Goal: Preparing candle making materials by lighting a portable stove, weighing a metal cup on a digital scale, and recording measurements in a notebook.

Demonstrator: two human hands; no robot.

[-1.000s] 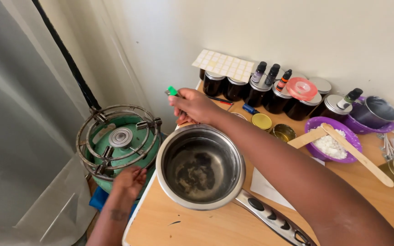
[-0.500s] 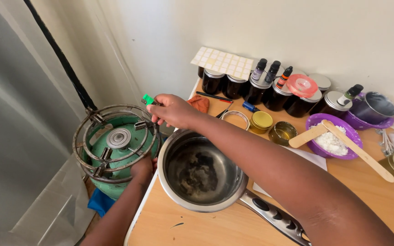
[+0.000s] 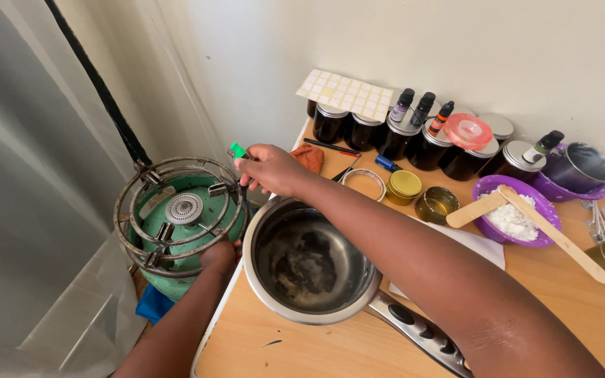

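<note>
Looking down from the head camera, the right hand [image 3: 274,170] is reaching out over the edge of the counter [image 3: 330,343] toward the green gas stove [image 3: 180,224]. Its fingers [image 3: 246,178] are curled tight around a small green lighter [image 3: 238,150]. The lighter is poking out past the knuckles, and its long side is pointing left and a little up, toward the stove. The round burner [image 3: 185,208] in the middle of the stove is sitting down and to the left of the lighter, near it but not touching. The lighter is hanging just above the metal rings [image 3: 176,171] at the stove's right side.

The left hand [image 3: 218,255] is lower down, at the near side of the stove, pressed against its green body under the rings. Its fingers are hidden behind the stove, so I cannot tell how far open they are or what they are touching. Both hands are close to the burner, and neither is on it.

A steel pot [image 3: 309,259] is sitting on the counter just beside the stove, under the right arm.
</note>
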